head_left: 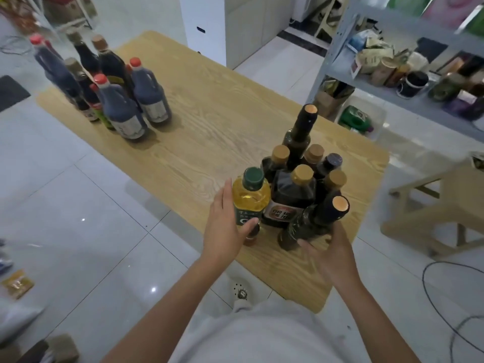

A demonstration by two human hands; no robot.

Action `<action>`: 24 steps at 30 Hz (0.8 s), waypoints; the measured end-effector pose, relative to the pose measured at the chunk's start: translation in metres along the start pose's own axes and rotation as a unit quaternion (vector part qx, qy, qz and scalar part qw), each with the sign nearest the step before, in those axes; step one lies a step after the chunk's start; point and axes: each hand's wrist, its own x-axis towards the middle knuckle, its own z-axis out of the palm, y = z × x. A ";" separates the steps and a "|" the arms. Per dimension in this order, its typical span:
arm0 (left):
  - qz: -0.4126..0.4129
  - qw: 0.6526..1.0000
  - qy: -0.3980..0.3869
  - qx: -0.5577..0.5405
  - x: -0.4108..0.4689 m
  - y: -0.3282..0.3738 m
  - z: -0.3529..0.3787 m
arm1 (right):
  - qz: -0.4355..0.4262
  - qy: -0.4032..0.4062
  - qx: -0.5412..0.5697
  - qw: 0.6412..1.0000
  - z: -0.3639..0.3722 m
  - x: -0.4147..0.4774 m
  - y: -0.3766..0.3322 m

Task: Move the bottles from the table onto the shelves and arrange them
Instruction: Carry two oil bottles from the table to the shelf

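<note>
1. A yellow packet lies on the tiled floor at the far left.
2. On the far left end of the wooden desk stands a far group of bottles. They are dark, upright and packed close; some have red caps and some tan caps.
3. The left hand reaches in from below to the oil bottle, which has yellow contents and a green cap. Its fingers lie nearly straight along the bottle's left side and the thumb crosses the green label, so the hand holds the bottle between them. The bottle is upright at the near end of the desk.
4. Just beside it on the right is the near group of bottles. They are dark with tan caps, touching one another, and one tall bottle rises at the back.
5. At the front right of that group a dark green bottle leans with its capped neck up and to the right.
6. The right hand cups its lower body, thumb in front and fingers curled behind, and grips it.
7. To the right, off the desk, grey metal shelves carry jars, tins and packets. A green container sits in a bin underneath.
8. A pale wooden stool stands on the floor at the far right, with a black cable looping below it.
</note>
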 end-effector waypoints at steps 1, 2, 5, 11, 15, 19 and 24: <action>0.007 1.000 -0.002 -0.007 0.008 0.001 0.000 | -0.004 -0.023 0.030 0.999 -0.001 0.003 -0.004; 0.013 1.000 -0.012 -0.013 0.015 0.002 0.000 | -0.009 -0.042 0.058 0.997 -0.001 0.005 -0.008; 0.024 0.997 -0.061 -0.038 0.033 0.003 0.004 | -0.017 -0.054 0.091 0.994 0.005 0.011 -0.009; 0.022 0.994 -0.071 -0.083 0.049 -0.004 0.006 | -0.037 0.002 0.066 0.997 0.015 0.014 -0.005; 0.022 0.992 -0.100 -0.073 0.058 -0.006 0.000 | -0.016 -0.042 0.107 0.993 0.017 0.020 -0.005; 0.016 0.994 -0.079 -0.074 0.058 -0.010 -0.003 | 0.019 -0.091 0.131 0.987 0.005 0.018 0.001; -0.028 0.995 -0.021 -0.094 0.054 -0.023 -0.022 | -0.009 -0.054 0.103 0.993 -0.002 0.013 -0.001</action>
